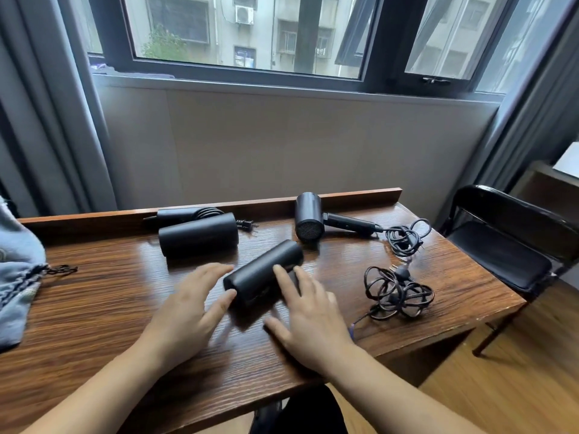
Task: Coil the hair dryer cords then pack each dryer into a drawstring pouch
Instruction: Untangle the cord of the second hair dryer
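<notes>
A black hair dryer [261,270] lies slanted at the middle of the wooden table [109,308]. My left hand [191,305] is beside its near end, thumb touching it, fingers straight. My right hand [307,311] rests fingers on the dryer's right side, where the handle is partly hidden. Its tangled cord [398,292] lies loose to the right. A second dryer [198,238] lies at the back left with its cord coiled [208,212] behind it. A third dryer [310,219] stands at the back right, cord [404,238] bunched loosely. A blue-grey drawstring pouch [17,277] lies at the left edge.
A raised wooden lip [344,197] runs along the table's back edge under the window wall. A black folding chair [507,242] stands to the right of the table. Curtains hang on both sides.
</notes>
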A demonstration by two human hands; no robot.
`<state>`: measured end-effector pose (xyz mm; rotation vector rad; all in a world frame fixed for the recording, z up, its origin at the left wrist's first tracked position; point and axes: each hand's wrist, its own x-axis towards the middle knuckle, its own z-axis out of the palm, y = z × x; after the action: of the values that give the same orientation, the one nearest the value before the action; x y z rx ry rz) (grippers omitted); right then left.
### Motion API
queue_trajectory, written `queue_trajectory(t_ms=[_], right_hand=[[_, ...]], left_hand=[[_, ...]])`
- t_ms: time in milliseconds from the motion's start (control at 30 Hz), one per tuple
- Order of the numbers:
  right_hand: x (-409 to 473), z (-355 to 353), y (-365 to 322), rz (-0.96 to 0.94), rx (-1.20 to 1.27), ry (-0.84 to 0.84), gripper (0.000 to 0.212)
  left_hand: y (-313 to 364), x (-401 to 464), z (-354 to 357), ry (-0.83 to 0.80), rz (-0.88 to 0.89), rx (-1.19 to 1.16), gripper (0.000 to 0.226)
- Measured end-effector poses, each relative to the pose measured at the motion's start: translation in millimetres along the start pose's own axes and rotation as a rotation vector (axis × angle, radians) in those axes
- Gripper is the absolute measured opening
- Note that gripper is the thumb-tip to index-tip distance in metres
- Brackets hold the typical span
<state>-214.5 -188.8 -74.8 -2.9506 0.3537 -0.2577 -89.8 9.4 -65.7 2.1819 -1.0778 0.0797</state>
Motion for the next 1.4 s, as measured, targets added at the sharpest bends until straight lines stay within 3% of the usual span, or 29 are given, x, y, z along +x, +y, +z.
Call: queue_trajectory(t_ms=[200, 300, 367, 467, 600, 833, 933, 1067, 1167, 1267, 1400], right_hand=[[21, 14, -60, -0.34, 0.113, -0.088, 0.084], [37, 13, -83, -0.572, 0.179, -0.133, 0.078], [43, 5, -84, -0.648, 0.152, -0.058, 0.067], [43, -14, -59, -0.574, 0.058, 0.075, 0.059], [42, -36, -3, -0.392, -0.008, 0.189, 0.065], [28, -35, 52, -0.158, 0.131, -0.068, 0.1], [23, -21, 48, -0.151, 0.174, -0.189, 0.1], [28, -3, 31, -0.209, 0.218, -0.108, 0.086], [37, 5, 20, -0.207, 0.358, -0.07, 0.083], [44, 11, 15, -0.18, 0.52, -0.033, 0.087], [42, 15, 17, -0.119, 0.759, 0.083, 0.083]], left_hand=[[5, -5, -36, 0.041, 0.066, 0.096, 0.044], [-6, -13, -52, 0.009, 0.049, 0.146, 0.051], [-17, -20, -59, -0.035, 0.023, 0.233, 0.057], [-29, -33, -64, -0.119, -0.007, 0.432, 0.066], [-34, -42, -74, -0.18, -0.084, 0.551, 0.062], [-69, -56, -101, -0.085, -0.158, 0.702, 0.055], [-80, -62, -109, -0.061, -0.195, 0.769, 0.052], [-75, -57, -103, 0.028, -0.155, 0.879, 0.052], [-49, -46, -76, 0.053, -0.043, 0.675, 0.071], [-19, -31, -41, 0.008, 0.09, 0.404, 0.075], [9, -2, 5, -0.006, 0.251, 0.359, 0.07]])
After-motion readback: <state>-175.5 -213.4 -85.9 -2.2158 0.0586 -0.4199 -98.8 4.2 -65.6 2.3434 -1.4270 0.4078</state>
